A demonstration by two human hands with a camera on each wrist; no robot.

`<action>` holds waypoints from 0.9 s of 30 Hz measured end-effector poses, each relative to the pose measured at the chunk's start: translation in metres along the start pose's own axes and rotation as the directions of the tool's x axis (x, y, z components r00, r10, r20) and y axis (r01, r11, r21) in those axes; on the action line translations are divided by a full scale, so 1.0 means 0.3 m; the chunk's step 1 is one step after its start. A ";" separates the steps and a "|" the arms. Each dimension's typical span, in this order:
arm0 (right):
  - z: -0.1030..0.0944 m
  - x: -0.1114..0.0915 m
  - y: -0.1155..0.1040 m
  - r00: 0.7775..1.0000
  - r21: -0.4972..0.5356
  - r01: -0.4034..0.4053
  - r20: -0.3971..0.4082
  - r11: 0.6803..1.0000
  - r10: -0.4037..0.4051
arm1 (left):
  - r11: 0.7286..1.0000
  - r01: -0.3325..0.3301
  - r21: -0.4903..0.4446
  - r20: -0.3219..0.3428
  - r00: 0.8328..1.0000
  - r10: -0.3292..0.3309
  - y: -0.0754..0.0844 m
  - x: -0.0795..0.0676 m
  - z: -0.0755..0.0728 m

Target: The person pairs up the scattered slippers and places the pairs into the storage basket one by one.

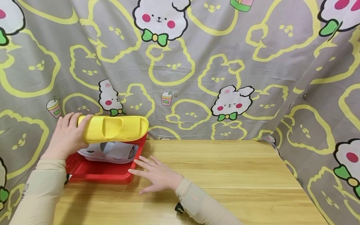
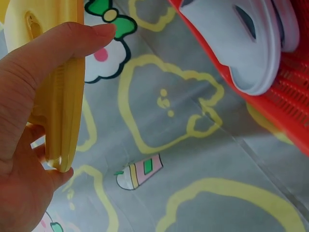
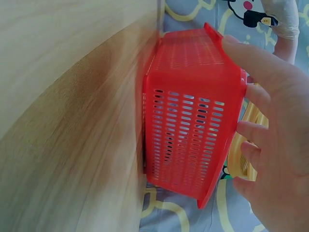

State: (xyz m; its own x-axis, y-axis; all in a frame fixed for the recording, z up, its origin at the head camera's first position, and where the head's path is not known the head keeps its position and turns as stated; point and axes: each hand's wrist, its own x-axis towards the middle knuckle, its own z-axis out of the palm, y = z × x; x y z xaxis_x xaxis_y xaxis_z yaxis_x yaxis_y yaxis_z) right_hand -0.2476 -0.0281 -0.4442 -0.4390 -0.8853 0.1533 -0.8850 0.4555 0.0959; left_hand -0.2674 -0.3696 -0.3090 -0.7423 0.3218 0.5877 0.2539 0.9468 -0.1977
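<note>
My left hand (image 1: 67, 136) grips a yellow slide slipper (image 1: 113, 128) by one end, holding it above the back of a red plastic basket (image 1: 127, 178). In the left wrist view the thumb lies over the slipper's edge and fingers pass beneath it. Whether a second yellow slipper is pressed against it I cannot tell. Grey slippers (image 1: 119, 153) lie inside the basket under the yellow one, partly hidden. My right hand (image 1: 157, 175) is at the basket's right side, fingers spread, with fingertips at the rim (image 3: 243, 82).
The basket stands at the left of a wooden table (image 1: 225, 175), near its back edge. A grey curtain (image 1: 180, 72) with yellow and white cartoon figures hangs behind and at the right side. A small black object (image 1: 179, 208) shows beside the right sleeve.
</note>
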 end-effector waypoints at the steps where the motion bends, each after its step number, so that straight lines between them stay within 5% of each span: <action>1: 0.001 0.002 0.000 1.000 -0.003 0.002 0.003 1.000 -0.002 | 1.000 -0.002 0.002 0.000 1.000 0.002 -0.005 -0.002 -0.002; 11: 0.004 0.018 0.006 1.000 -0.010 0.009 0.017 1.000 -0.009 | 0.998 -0.057 0.013 -0.046 0.997 0.057 -0.041 -0.019 -0.026; 18: -0.004 0.025 0.004 1.000 -0.011 0.019 0.023 1.000 -0.019 | 1.000 -0.023 0.016 0.033 0.999 0.023 -0.061 -0.041 -0.040; 27: 0.007 0.028 0.010 0.999 0.008 0.013 0.030 1.000 -0.014 | 0.999 -0.046 0.022 0.053 0.998 0.045 -0.074 -0.064 -0.043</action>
State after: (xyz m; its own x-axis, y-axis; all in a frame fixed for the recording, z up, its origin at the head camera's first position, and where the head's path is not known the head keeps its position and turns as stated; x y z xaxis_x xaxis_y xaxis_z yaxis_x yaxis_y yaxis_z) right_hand -0.2542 -0.0346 -0.4448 -0.4313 -0.8938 0.1226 -0.8921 0.4428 0.0903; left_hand -0.2508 -0.3969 -0.3056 -0.7621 0.3640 0.5355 0.2743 0.9307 -0.2421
